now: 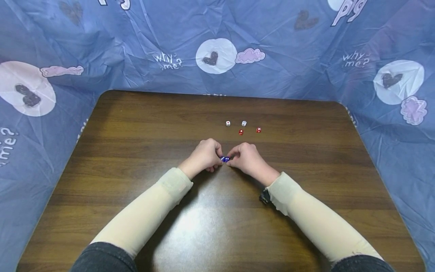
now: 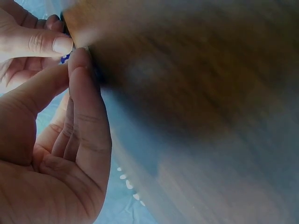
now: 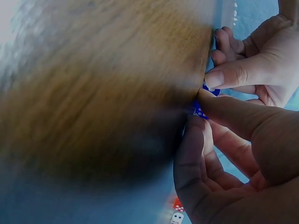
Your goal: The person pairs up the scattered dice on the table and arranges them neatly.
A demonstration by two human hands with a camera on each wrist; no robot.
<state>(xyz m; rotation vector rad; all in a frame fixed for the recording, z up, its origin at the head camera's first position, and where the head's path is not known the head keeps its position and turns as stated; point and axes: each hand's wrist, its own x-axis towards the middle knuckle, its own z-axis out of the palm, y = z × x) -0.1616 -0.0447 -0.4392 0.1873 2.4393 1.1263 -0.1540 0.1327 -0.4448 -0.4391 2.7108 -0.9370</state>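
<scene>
Blue dice (image 1: 227, 159), on the near side of the left red die (image 1: 241, 132), are pinched one each by left hand (image 1: 205, 154) and right hand (image 1: 248, 158), likely light, slippery, best held by opposite faces.

A dark brown, wood-grained counter (image 1: 142, 136) with rounded far corners shows bright glare (image 1: 190, 224) on its near part. On its far half, all apart, sit two small white cubic dice (image 1: 244, 123) and, slightly nearer, two small red cubic dice (image 1: 258, 130) with white pips. Whether two pinched blue dice (image 1: 227, 159) with white pips rest on it cannot be told.
</scene>
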